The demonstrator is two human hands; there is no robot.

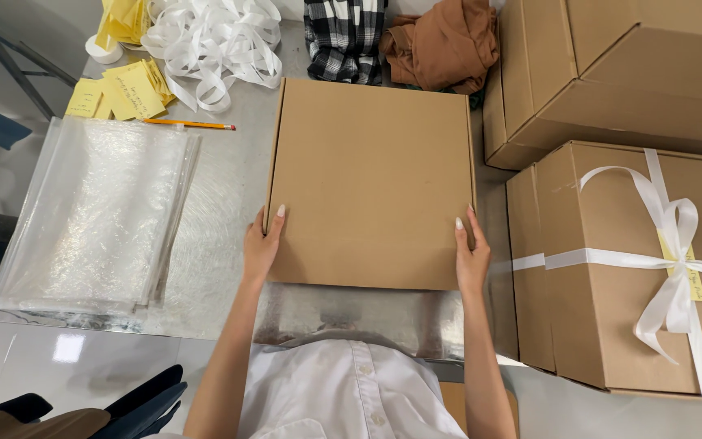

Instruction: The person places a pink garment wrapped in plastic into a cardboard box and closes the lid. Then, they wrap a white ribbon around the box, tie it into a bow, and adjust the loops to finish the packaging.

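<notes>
Two hands hold one flat, closed cardboard box (371, 183) that lies on the metal table (221, 219) in front of the person. The left hand (260, 248) presses its left edge and the right hand (471, 256) its right edge, fingers spread along the sides, thumbs on the lid. Left of it lies a pile of clear plastic bags (95, 215); beyond are a pencil (188, 123), yellow notes (123, 93) and white ribbon (213, 41). On the right stands a ribbon-tied box (611, 268).
</notes>
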